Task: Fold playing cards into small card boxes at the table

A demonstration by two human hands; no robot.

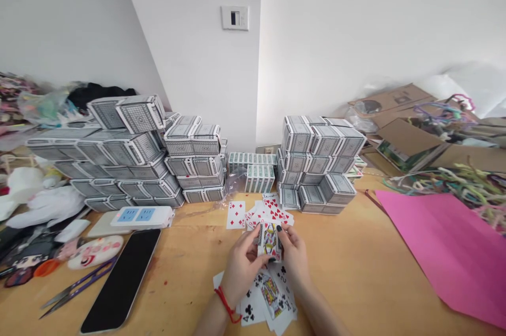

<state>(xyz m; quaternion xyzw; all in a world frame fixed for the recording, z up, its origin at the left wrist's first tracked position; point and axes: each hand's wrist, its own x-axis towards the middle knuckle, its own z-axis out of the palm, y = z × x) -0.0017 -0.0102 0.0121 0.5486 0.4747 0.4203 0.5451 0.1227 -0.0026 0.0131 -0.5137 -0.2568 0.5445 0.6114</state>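
Observation:
A playing card (269, 241), a face card with red hearts, is upright between my hands, its side edges looking folded. My left hand (245, 257), with a red string bracelet at the wrist, pinches its left side and lower edge. On the right side, my right hand (293, 252) grips it between dark-nailed fingers. Just beyond lie loose red-suit cards (279, 212), with a five of diamonds (236, 214) at their left. Beneath my wrists a spread of loose club cards (271, 294) lies face up, partly covered by my arms.
Stacked blocks of folded cards stand at left (130, 156) and right (320, 162), with green-patterned card boxes (259, 178) between. A phone (122, 283), scissors (79, 287) and a power strip (142, 217) lie left. Pink paper (443, 251) and an open cardboard box (415, 146) are right.

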